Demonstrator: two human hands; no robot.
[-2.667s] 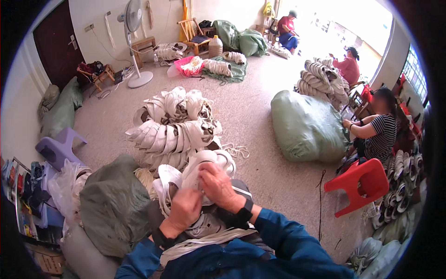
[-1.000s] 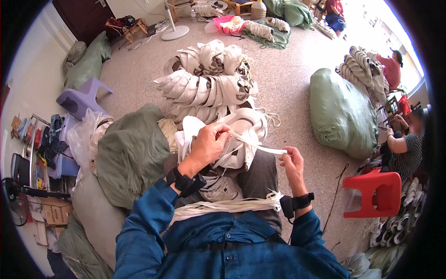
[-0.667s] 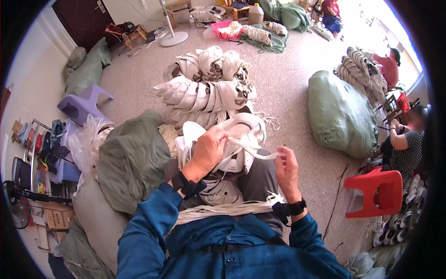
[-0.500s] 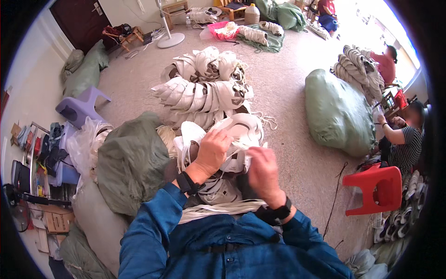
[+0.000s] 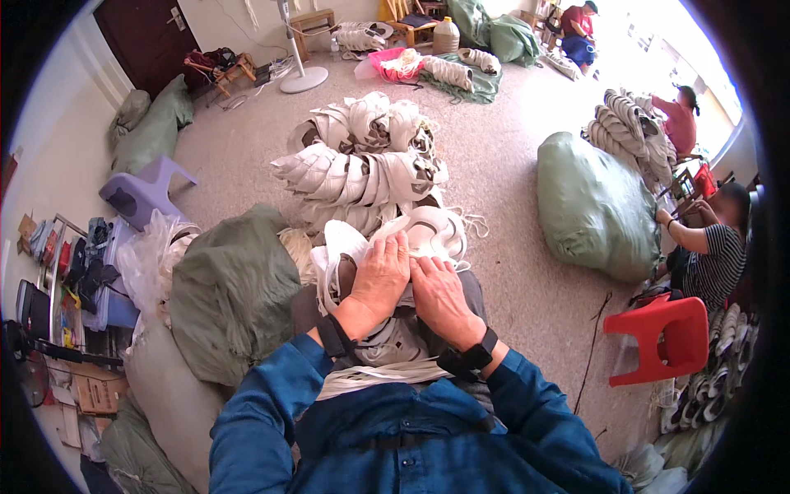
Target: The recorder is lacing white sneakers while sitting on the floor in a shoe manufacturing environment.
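Observation:
In front of me, over my lap, is a white shoe upper [image 5: 436, 229] with a rounded, opened-out edge. My left hand [image 5: 380, 276] is closed on its near part, fingers pointing away from me. Right beside it, my right hand [image 5: 444, 296] also grips the upper, and the two hands meet at the fingertips. What is pinched beneath the fingers is hidden. Another white upper [image 5: 341, 240] with a brownish lining stands just left of my left hand. A bundle of flat white laces [image 5: 383, 377] lies across my lap, close to my body.
Stacked white uppers [image 5: 354, 177] stand on the floor ahead. A dark green sack [image 5: 234, 284] sits at my left, near a purple stool [image 5: 148, 189]. To the right are a large pale green sack [image 5: 588, 210], a red stool [image 5: 662, 337] and a seated person [image 5: 716, 247].
My right hand has moved left and inward from a raised, blurred position, and now rests against my left hand on the upper. The left hand has shifted slightly.

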